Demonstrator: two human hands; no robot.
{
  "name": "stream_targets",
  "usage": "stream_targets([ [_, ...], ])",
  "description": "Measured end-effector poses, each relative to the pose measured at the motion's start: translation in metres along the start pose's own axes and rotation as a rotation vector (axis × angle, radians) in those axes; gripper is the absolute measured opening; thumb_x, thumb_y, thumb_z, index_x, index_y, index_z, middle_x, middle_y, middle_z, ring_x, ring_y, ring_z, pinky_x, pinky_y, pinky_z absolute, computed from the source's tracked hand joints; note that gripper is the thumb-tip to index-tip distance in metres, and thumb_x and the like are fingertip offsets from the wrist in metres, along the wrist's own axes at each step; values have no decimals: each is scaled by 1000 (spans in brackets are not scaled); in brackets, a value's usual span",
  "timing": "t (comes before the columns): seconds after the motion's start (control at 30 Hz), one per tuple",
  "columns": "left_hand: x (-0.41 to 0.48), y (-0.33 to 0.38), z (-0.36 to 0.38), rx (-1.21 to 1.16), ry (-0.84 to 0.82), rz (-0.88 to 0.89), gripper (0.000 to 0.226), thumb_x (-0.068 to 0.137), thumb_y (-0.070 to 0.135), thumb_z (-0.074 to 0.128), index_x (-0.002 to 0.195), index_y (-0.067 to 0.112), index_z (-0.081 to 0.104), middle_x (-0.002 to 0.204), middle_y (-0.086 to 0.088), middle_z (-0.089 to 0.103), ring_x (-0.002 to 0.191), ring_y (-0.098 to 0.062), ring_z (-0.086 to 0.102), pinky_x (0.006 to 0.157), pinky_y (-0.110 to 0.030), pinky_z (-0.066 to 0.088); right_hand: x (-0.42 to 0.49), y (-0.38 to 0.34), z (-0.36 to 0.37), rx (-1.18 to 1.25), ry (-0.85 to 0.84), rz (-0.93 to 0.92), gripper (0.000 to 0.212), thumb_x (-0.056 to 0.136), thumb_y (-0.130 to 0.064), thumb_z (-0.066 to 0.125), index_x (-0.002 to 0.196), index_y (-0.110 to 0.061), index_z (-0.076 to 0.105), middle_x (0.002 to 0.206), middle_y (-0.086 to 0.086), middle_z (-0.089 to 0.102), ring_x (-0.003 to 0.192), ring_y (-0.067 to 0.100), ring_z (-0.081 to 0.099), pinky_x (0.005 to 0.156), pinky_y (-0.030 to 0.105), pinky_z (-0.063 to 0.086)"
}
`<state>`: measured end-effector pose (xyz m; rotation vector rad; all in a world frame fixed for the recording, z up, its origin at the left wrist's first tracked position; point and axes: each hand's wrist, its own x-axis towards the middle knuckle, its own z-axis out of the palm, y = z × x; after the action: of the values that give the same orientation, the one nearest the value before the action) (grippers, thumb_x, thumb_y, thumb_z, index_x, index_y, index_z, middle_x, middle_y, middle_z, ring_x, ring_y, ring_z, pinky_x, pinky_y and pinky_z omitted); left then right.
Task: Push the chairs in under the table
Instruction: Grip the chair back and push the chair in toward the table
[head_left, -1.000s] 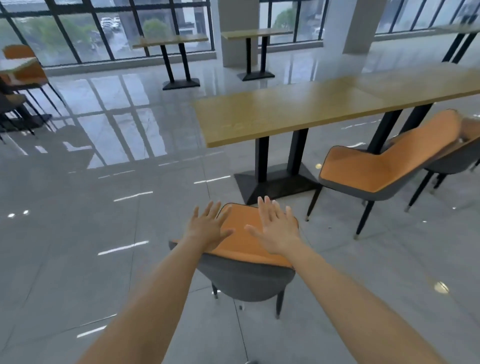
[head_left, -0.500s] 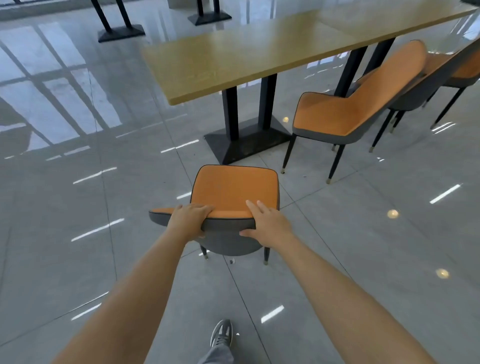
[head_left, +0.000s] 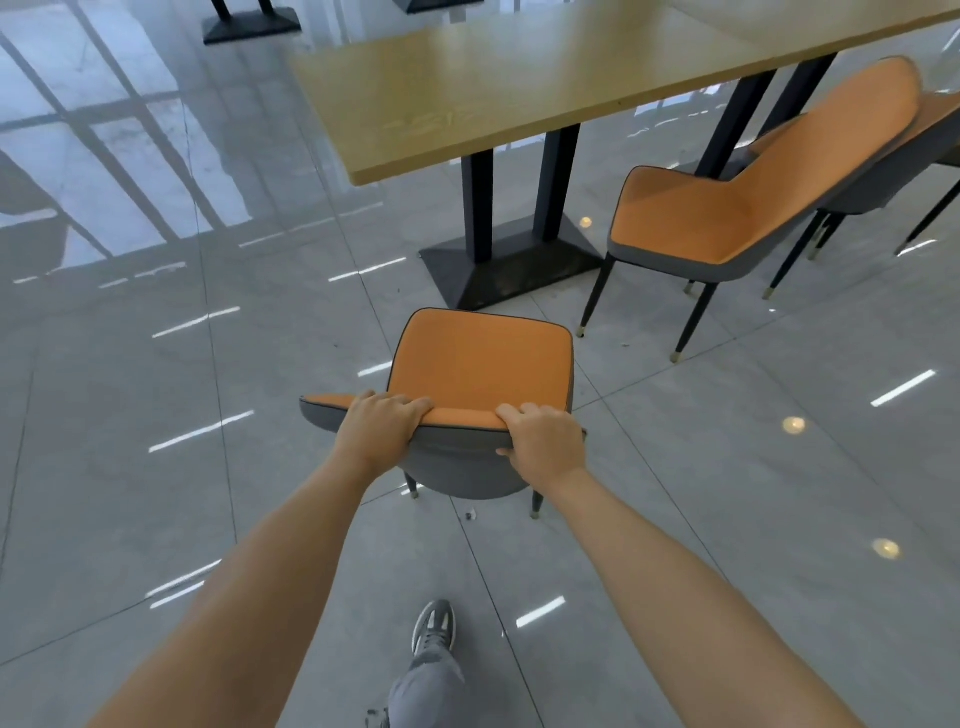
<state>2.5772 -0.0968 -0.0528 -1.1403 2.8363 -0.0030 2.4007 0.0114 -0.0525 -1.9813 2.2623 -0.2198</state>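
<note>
An orange-seated chair (head_left: 480, 361) with a grey shell stands on the floor just short of the black table base (head_left: 511, 265), facing the long wooden table (head_left: 519, 83). My left hand (head_left: 382, 428) grips the left part of its backrest top edge. My right hand (head_left: 545, 439) grips the right part of the same edge, thumb down the grey back. A second orange chair (head_left: 727, 208) stands pulled out to the right of the table base, turned sideways. Behind it, a third chair (head_left: 930, 150) shows partly at the right edge.
Glossy grey floor tiles spread all around. My foot in a grey shoe (head_left: 434, 626) is on the floor behind the chair. Another table's black base (head_left: 252, 26) sits at the far top left.
My hands went from hovering over the chair to closing on its backrest top. The view tilted down and drew nearer to the table; the chair sits a little closer to the table base.
</note>
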Motion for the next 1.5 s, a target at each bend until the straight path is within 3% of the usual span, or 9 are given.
stream_targets([
  [0.27, 66, -60, -4, -10, 19, -26, 29, 87, 10, 48, 114, 19, 58, 111, -1, 68, 106, -24, 59, 95, -36, 36, 82, -9, 1, 26, 50, -54, 32, 77, -30, 72, 98, -8, 62, 79, 12, 67, 70, 29, 64, 55, 28, 37],
  [0.43, 126, -93, -10, -62, 50, -33, 26, 88, 8, 51, 110, 17, 60, 111, -2, 68, 108, -25, 59, 96, -39, 33, 149, -4, -6, -59, 37, -7, 39, 53, -30, 88, 78, -10, 66, 57, 7, 64, 47, 24, 60, 42, 22, 37],
  [0.67, 207, -121, -20, -113, 31, -25, 23, 87, 3, 50, 105, 13, 61, 108, -5, 68, 106, -27, 57, 98, -43, 31, 230, 21, -7, -2, 5, 71, 42, 80, -35, 67, 112, -12, 55, 93, 10, 65, 84, 26, 61, 67, 31, 45],
  [0.8, 244, -136, -21, -103, 12, -6, 24, 90, 7, 48, 109, 17, 58, 113, -1, 65, 111, -24, 54, 103, -45, 28, 265, 32, -8, -7, 1, 104, 42, 79, -37, 67, 112, -14, 54, 95, 8, 65, 85, 27, 60, 67, 31, 45],
  [1.1, 275, -157, -20, -91, 34, 32, 20, 91, 10, 48, 106, 17, 59, 109, 0, 66, 109, -24, 55, 97, -39, 31, 298, 37, -7, 11, 15, 102, 43, 76, -34, 72, 111, -13, 58, 96, 8, 68, 84, 28, 62, 67, 34, 50],
  [1.37, 273, -154, -28, -1, -14, 55, 19, 89, 9, 48, 103, 18, 55, 108, 0, 65, 104, -24, 56, 92, -34, 36, 295, 30, -14, 38, -87, 186, 52, 77, -36, 71, 117, -15, 47, 101, 7, 65, 91, 27, 59, 74, 36, 47],
  [1.43, 273, -156, -32, 32, -64, 94, 15, 87, 15, 53, 102, 17, 52, 107, -1, 64, 103, -24, 56, 91, -36, 38, 293, 29, -18, 61, -114, 205, 54, 79, -39, 68, 121, -15, 44, 104, 8, 63, 94, 28, 58, 77, 37, 46],
  [1.5, 277, -159, -38, 47, -142, 128, 26, 84, 30, 60, 104, 16, 49, 109, -2, 62, 104, -25, 55, 92, -38, 38, 290, 29, -22, 58, -139, 205, 52, 83, -44, 62, 122, -16, 43, 110, 8, 61, 99, 28, 57, 80, 37, 46],
])
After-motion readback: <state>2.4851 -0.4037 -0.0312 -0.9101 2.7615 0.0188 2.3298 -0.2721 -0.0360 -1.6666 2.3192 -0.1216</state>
